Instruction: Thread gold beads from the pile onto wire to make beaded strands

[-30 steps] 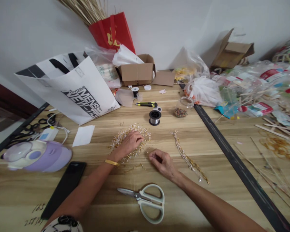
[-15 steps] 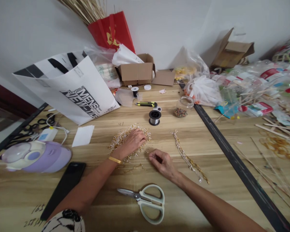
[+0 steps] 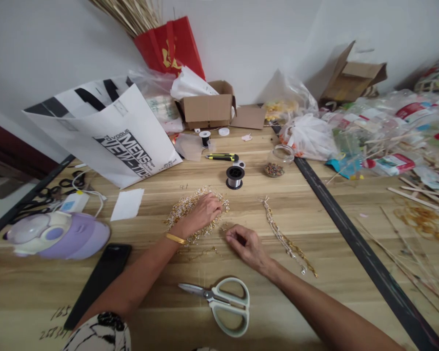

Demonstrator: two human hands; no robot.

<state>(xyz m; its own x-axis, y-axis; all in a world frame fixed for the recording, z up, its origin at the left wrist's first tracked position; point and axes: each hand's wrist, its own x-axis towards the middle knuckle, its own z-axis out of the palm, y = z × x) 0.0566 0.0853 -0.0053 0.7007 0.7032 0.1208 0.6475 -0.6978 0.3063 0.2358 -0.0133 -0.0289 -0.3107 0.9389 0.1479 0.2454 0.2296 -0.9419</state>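
My left hand [image 3: 206,211] rests on a heap of small gold and silver beads or chain pieces [image 3: 185,208], its fingers bent and pressed together at the heap's right side. Whatever its fingertips hold is hidden. Just to the lower right, my right hand [image 3: 246,246] is closed in a pinch close to the table; the thing between thumb and finger is too small to name. A short gold chain [image 3: 203,253] lies below the heap. Right of my hands, silver and gold chains [image 3: 283,234] lie side by side. Scissors with pale green handles [image 3: 223,300] lie nearer me.
Behind the heap are a wire spool [image 3: 234,178], a yellow-black utility knife [image 3: 221,157] and a jar of beads [image 3: 274,168]. A purple bottle [image 3: 71,235] and black phone [image 3: 113,258] lie left. A white bag [image 3: 106,131] stands behind; plastic bottles [image 3: 388,131] pile up right.
The whole view has shifted very slightly. Both hands keep nearly the same place and shape, and nothing else has visibly moved.
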